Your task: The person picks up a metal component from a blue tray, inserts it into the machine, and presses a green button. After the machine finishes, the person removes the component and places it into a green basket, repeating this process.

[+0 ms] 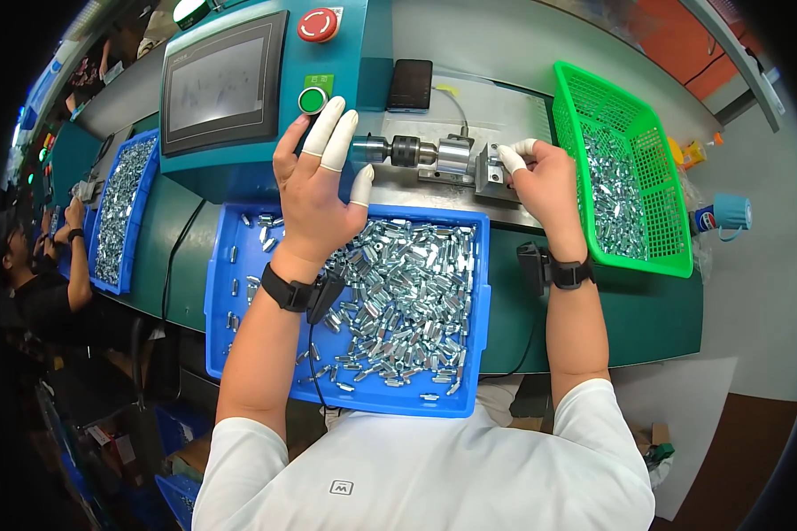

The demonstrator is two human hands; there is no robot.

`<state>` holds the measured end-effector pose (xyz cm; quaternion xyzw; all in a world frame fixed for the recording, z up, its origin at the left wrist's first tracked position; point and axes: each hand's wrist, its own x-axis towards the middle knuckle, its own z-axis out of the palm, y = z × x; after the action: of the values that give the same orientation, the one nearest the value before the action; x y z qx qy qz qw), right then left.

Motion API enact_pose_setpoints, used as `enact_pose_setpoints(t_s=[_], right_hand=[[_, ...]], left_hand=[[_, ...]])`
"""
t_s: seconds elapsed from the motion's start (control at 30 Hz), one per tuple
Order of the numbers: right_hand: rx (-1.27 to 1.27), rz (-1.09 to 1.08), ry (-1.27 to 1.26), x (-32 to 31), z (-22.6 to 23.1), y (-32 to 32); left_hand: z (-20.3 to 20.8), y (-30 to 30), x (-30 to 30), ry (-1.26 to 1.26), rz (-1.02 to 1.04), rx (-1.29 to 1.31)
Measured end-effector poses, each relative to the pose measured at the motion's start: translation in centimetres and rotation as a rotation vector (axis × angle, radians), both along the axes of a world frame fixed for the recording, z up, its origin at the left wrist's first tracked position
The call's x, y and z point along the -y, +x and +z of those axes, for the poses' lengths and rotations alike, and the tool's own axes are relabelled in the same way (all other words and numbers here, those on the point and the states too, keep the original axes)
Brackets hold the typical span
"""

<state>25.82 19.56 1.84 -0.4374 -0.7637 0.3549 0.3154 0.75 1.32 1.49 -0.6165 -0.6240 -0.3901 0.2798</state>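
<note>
Metal block [489,180] left of right hand [545,181], at its fingertips

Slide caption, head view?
Left hand by green button, right hand at metal block, blue tray of metal parts lower in frame.

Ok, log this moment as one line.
left hand: open, beside green button | right hand: at metal block, grip unclear | blue tray: metal parts | green basket: metal parts

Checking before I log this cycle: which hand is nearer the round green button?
Left. The left hand reaches up close by the green button, contact unclear; the right hand is farther right, at the metal block.
</note>
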Motion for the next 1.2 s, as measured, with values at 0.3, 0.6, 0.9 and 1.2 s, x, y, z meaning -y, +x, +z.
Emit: enact_pose_setpoints(t_s=[0.3,0.6,0.9,1.2], right_hand=[[-0.059,0.006,0.028,0.3,-0.2,-0.5],[0.035,0.001,0.127,0.5,-0.2,-0.7],[0.145,0.04,0.554,-0.6,-1.5,-0.5],[0.006,0.187,0.385,-0.1,-0.2,0.3]], left_hand=[[0.2,0.0,0.0,-0.013,-0.009,-0.009],[0.2,0.2,0.0,-0.012,-0.003,-0.023],[0.2,0.1,-0.1,-0.006,-0.01,-0.035],[0.2,0.1,-0.1,-0.01,-0.011,-0.034]])
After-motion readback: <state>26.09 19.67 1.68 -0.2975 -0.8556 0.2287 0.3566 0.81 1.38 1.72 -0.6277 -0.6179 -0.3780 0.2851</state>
